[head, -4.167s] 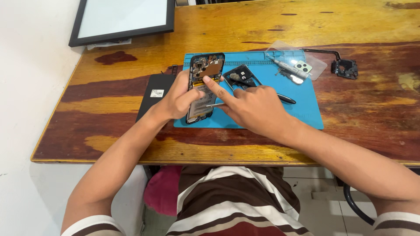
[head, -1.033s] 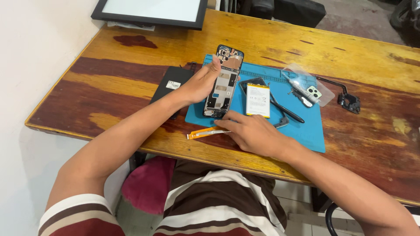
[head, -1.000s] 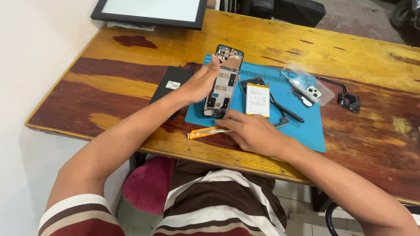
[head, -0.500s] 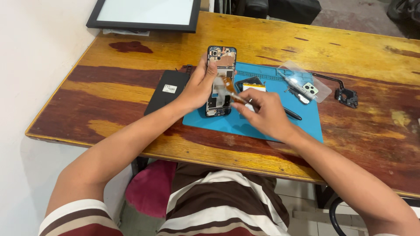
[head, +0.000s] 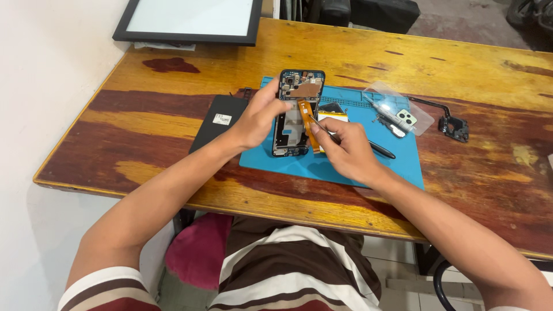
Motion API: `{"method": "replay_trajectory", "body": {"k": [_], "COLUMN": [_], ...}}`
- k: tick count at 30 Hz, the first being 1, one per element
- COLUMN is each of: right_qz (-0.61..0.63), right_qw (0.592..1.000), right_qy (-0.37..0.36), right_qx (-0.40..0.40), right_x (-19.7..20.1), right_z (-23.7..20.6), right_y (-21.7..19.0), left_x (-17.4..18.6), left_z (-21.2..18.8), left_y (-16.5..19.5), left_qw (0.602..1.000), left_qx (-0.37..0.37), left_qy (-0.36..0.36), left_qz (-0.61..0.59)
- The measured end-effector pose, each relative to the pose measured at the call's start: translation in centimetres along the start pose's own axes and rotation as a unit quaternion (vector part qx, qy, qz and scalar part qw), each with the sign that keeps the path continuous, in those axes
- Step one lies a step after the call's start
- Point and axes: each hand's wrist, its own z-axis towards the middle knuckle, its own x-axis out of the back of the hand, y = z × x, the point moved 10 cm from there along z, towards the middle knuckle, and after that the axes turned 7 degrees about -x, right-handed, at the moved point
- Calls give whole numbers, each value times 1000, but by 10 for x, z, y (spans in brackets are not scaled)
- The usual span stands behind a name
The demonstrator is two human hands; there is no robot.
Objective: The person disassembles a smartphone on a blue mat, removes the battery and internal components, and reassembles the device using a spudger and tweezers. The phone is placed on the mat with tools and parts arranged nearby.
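**Both my hands on the opened phone**

My left hand (head: 256,118) is grasping the opened phone (head: 299,112) by its left edge, with the thumb on the frame and the fingers curled behind it. The phone has no back cover, so the inner boards show; its lower end rests on the blue mat (head: 357,155) and its upper end is lifted a little away from me.

My right hand (head: 345,147) is just right of the phone, and its fingers are pinched around thin tweezers (head: 322,128). The tips of the tweezers touch an orange flat cable (head: 308,124), which lies along the right side of the phone body, between my two hands. I cannot tell if the cable is already fixed in the phone or only lying on it.

Just behind my right hand there is a battery with a white label (head: 333,117) on the mat, and a dark pen-like tool (head: 380,151) lies close to the right of my knuckles. Further right from this hand I see a clear plastic bag with small parts (head: 397,115), and beyond it a small black part with a cable (head: 455,128) on the wooden table (head: 173,144).

On the left of my left wrist lies a black flat cover with a small white sticker (head: 218,120). Far from my left hand, at the back edge of the table, is a black-framed panel (head: 190,20).
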Motion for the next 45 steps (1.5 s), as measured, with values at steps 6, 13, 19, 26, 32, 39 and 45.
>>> {"method": "replay_trajectory", "body": {"k": [6, 13, 19, 26, 32, 39, 45], "right_qz": [-3, -30, -102, -138, -169, -247, -349], "right_qw": [999, 999, 989, 989, 980, 943, 909], "right_qy": [-2, -7, 7, -17, -26, -64, -127], "right_qx": [35, 32, 108, 58, 103, 215, 190], "right_x": [0, -1, 0, -6, -8, -12, -21], "right_z": [-1, -3, -7, -4, -11, -20, -17], "right_y": [-6, -11, -31, -23, -28, -39, -32], "left_x": [-12, -10, -5, 0, 0, 0, 1], "left_z": [-1, 1, 0, -1, -4, -3, 1], "left_y": [8, 4, -1, 0, -3, -5, -7], "left_qw": [996, 994, 996, 990, 990, 989, 988], "left_qx": [-6, 29, 25, 7, 16, 16, 20], "left_qy": [-26, -9, 8, 17, 24, 23, 30], "left_qz": [81, 103, 87, 139, 140, 145, 147]}}
